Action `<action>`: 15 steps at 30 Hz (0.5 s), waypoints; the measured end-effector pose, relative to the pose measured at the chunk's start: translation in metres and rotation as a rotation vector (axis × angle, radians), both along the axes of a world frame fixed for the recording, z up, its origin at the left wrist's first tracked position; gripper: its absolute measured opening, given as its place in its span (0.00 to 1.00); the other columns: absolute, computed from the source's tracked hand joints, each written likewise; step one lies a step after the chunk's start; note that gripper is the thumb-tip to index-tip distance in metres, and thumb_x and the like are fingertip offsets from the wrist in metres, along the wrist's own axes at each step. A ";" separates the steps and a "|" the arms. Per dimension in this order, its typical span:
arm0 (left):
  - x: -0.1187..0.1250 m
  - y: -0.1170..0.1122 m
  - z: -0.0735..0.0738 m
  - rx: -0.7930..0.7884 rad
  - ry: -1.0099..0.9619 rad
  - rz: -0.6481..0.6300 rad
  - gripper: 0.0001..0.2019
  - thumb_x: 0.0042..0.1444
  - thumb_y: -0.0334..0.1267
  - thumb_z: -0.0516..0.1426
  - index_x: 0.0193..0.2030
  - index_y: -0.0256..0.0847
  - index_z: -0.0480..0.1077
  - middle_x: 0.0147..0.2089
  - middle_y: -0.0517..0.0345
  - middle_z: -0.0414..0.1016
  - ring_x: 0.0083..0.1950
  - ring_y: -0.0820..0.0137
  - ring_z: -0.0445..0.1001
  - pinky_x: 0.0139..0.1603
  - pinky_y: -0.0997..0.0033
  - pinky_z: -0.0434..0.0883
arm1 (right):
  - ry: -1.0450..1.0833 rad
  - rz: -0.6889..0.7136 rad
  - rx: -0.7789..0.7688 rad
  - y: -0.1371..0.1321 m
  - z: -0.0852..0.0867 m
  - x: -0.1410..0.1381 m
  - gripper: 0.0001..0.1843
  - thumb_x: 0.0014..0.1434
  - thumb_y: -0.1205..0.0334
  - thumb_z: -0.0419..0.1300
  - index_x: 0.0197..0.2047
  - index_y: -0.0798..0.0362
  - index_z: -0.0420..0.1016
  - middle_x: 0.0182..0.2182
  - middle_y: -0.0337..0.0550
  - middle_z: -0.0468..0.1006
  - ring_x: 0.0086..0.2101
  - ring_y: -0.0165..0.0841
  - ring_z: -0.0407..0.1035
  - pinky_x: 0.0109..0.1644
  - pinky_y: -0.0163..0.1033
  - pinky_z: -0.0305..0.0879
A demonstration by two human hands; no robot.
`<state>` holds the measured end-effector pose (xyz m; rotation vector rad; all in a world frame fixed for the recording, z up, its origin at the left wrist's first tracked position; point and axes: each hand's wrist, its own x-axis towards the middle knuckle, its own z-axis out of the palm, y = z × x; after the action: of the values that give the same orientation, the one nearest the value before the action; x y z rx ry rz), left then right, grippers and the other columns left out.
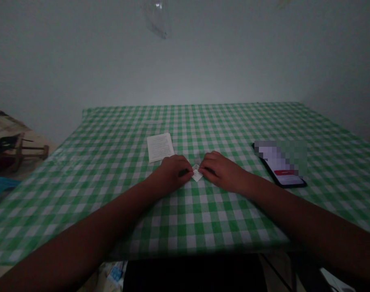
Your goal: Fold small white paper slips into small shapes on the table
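A small folded piece of printed paper (pixel 197 174) lies near the middle of the table, one corner pointing toward me. My left hand (pixel 173 170) pinches its left edge between thumb and fingers. From the other side, my right hand (pixel 219 169) pinches the right edge in the same way. Both hands rest low, close to the tablecloth. Just beyond my left hand lies a stack of printed paper sheets (pixel 160 147), apart from the folded piece.
Green-and-white checked cloth (pixel 221 227) covers the table. A smartphone (pixel 282 172) with a lit, blurred screen lies to the right of my right forearm. A pale wall (pixel 233 61) stands behind the table. At the left are a blue plastic piece (pixel 4 186) and a wooden frame (pixel 31 152).
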<state>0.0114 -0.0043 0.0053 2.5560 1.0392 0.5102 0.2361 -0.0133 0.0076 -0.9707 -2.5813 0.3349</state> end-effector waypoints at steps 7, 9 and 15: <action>0.002 -0.010 0.007 -0.001 0.115 0.058 0.06 0.62 0.40 0.56 0.41 0.42 0.73 0.40 0.57 0.76 0.46 0.64 0.72 0.50 0.59 0.62 | 0.056 0.044 -0.050 0.004 -0.002 0.005 0.08 0.66 0.64 0.57 0.40 0.55 0.77 0.36 0.46 0.76 0.41 0.36 0.67 0.51 0.44 0.62; 0.002 -0.011 0.009 -0.005 0.120 0.068 0.07 0.62 0.41 0.57 0.42 0.42 0.73 0.41 0.57 0.76 0.48 0.63 0.72 0.51 0.58 0.61 | 0.088 0.045 -0.096 0.006 -0.003 0.005 0.07 0.66 0.64 0.57 0.39 0.55 0.77 0.35 0.45 0.76 0.40 0.36 0.68 0.50 0.43 0.63; -0.002 -0.006 0.007 -0.072 0.063 0.116 0.08 0.61 0.44 0.59 0.38 0.45 0.77 0.43 0.57 0.75 0.49 0.62 0.70 0.50 0.59 0.63 | 0.107 -0.040 -0.162 0.006 -0.002 0.003 0.09 0.66 0.64 0.57 0.36 0.54 0.77 0.32 0.43 0.76 0.37 0.34 0.69 0.47 0.42 0.63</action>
<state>0.0091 -0.0106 0.0124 2.4740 1.2109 0.4169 0.2395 -0.0072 0.0056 -1.0278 -2.4644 0.5765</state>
